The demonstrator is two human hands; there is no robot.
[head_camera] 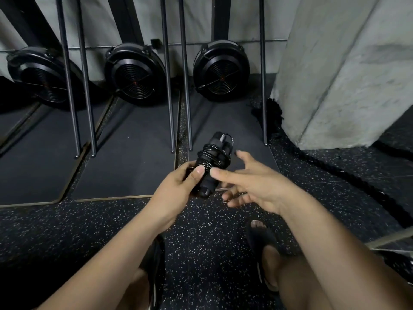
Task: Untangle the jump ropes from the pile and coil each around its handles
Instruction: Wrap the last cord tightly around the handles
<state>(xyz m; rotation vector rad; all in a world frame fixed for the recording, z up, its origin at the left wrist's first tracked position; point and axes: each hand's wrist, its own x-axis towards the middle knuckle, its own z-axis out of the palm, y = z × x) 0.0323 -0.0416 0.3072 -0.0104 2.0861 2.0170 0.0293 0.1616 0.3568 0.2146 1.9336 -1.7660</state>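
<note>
Black sandals (pixel 262 241) and bare knees sit lowest in view, planted on a speckled rubber floor (pixel 201 247). Above them both forearms reach forward. Left hand (pixel 178 184) is clenched around the lower part of a jump rope (pixel 220 151), its thumb pressed on top of the two black handles (pixel 206 186). These lie side by side and point away from the person. Thin cord (pixel 207 156) is wound in several loops round the middle of the handles, and a small loop of it sticks out at the far end. Right hand (pixel 257 182) is released, fingers spread and relaxed, just beside the bundle. Its thumb tip is at the handles, though I cannot tell whether it touches.

Judging by the neat wraps, this rope looks coiled or very nearly so; tucking in the end may be all that remains. No pile and no other jump ropes show, so how many are left cannot be told.

Beyond the hands lie dark mats (pixel 134 171) with pale edges, crossed by slanted metal bars (pixel 169 97). Three round black fans (pixel 136 74) stand against the far wall. At the right rises a grey concrete pillar (pixel 346 74), with a thick black rope (pixel 273 115) trailing along the floor at its foot. Open floor lies between the knees and the mat edge, likely room enough to set the bundle down. The bars and pillar crowd the far side.
</note>
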